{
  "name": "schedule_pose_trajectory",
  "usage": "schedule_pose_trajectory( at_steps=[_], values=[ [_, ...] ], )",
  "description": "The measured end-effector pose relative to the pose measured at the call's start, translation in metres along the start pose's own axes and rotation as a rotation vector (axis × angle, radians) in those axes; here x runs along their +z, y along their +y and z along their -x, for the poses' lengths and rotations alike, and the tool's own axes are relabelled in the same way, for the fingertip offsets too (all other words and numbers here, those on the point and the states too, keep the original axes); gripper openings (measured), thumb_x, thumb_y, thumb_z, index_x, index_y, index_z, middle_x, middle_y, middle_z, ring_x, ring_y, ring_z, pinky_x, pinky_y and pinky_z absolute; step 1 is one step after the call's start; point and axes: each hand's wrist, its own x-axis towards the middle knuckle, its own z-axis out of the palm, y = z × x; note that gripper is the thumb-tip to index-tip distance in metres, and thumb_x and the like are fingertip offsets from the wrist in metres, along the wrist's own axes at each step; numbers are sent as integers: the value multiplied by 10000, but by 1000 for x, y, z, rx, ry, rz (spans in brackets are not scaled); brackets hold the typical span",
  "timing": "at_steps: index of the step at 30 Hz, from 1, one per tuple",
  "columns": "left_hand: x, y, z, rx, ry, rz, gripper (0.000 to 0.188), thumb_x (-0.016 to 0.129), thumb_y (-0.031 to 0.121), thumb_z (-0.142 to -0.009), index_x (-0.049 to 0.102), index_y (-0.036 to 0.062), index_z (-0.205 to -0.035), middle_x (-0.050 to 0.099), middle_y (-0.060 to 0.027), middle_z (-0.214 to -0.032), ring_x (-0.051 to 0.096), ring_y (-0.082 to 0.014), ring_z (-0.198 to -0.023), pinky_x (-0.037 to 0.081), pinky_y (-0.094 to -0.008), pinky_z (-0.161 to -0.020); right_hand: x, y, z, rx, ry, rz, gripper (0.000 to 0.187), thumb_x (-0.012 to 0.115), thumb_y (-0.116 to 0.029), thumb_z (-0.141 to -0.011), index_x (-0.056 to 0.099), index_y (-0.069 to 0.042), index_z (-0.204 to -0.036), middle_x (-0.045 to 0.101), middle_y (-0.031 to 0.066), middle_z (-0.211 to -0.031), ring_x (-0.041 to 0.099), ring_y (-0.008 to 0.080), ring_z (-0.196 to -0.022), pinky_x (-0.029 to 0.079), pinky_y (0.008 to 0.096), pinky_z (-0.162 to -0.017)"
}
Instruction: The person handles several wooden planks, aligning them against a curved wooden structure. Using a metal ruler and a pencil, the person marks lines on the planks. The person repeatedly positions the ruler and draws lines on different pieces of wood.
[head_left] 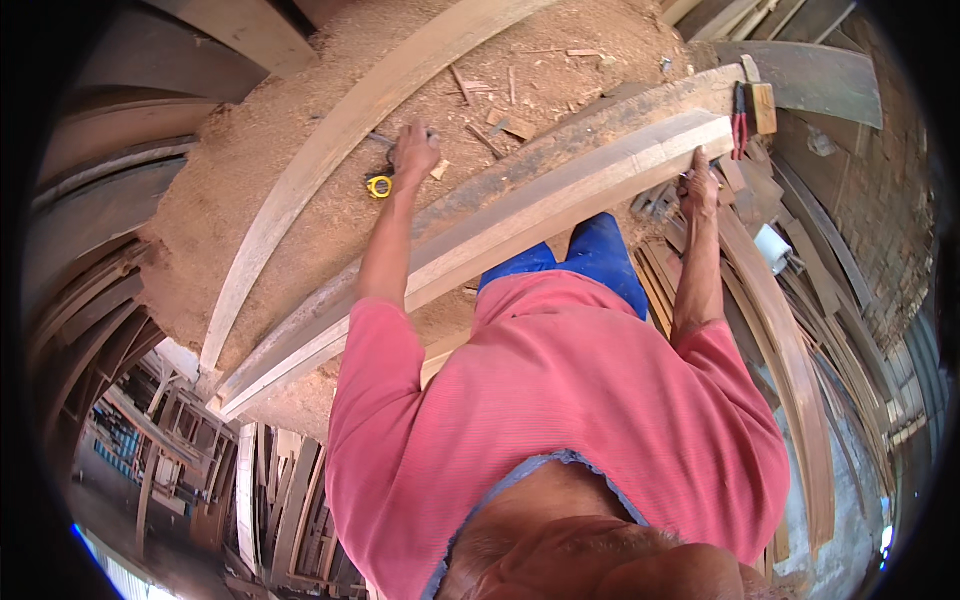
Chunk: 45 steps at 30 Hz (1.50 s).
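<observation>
A long pale wooden beam (pixel 560 195) crosses in front of my body, its squared end at the right. My left hand (pixel 415 157) is beyond the beam, above the sawdust-covered worktop, with fingers curled; dark bits at its edges hint at a tool, too hidden to name. Close by it lies a yellow tape measure (pixel 379 186). My right hand (pixel 700 188) is at the beam's right end, index finger stretched up against the wood. Its other fingers are curled, and a small dark thing shows beside them, too small to make out.
Behind the beam lies a rougher plank (pixel 590 130). A curved board (pixel 335 130) arcs across the sawdust (pixel 220 215). Red-handled pliers (pixel 739 122) hang near a wooden block (pixel 764 108) at the right. Wood scraps (pixel 512 124) are scattered about; stacked boards (pixel 790 370) stand at my right.
</observation>
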Motion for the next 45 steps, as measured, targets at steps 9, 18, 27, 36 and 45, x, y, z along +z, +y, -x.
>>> schedule_pose_trajectory(
  at_steps=[9, 18, 27, 36, 45],
  values=[
    [-17, -75, 50, -305, -192, -376, 810, 750, 376, -893, 450, 167, -1616, 446, -208, -1618, 427, -429, -1490, 343, -579, -1201, -11, 7, -14, -62, -105, -75, 488, 684, -538, -1050, 661, -56, -1119, 543, -58, -781, 477, 62, -569, 335, 247, -463],
    [9, -45, 0, -102, -282, -87, 569, 731, 265, -895, 619, 80, -1421, 638, -217, -1411, 544, -408, -1389, 390, -586, -1200, 5, -5, 7, -19, -59, -119, 529, 668, -614, -1029, 682, -121, -1220, 581, -61, -799, 440, 57, -552, 284, 206, -441],
    [73, 40, -37, -44, -315, 13, 581, 726, 214, -910, 600, 54, -1454, 673, -249, -1359, 642, -390, -1278, 474, -526, -1130, -4, 2, -6, -14, 6, -28, 610, 634, -560, -1067, 632, -40, -1384, 690, 3, -1011, 519, 69, -614, 339, 227, -460],
    [37, 156, -50, 63, -33, 723, 463, 810, 391, -909, 632, 29, -1137, 718, -130, -927, 728, -266, -889, 591, -454, -826, -3, 15, -16, -126, 84, 87, 653, 689, -650, -997, 711, 2, -968, 554, 4, -671, 459, 128, -537, 380, 342, -477],
    [-125, 276, 45, 476, 324, 1190, 179, 583, 236, -1130, 636, 65, -1141, 701, -96, -1107, 677, -182, -1018, 571, -379, -882, 5, -11, 28, -244, 81, 174, 485, 775, -494, -985, 713, -13, -968, 590, 3, -697, 483, 118, -563, 397, 314, -527]
  ],
)
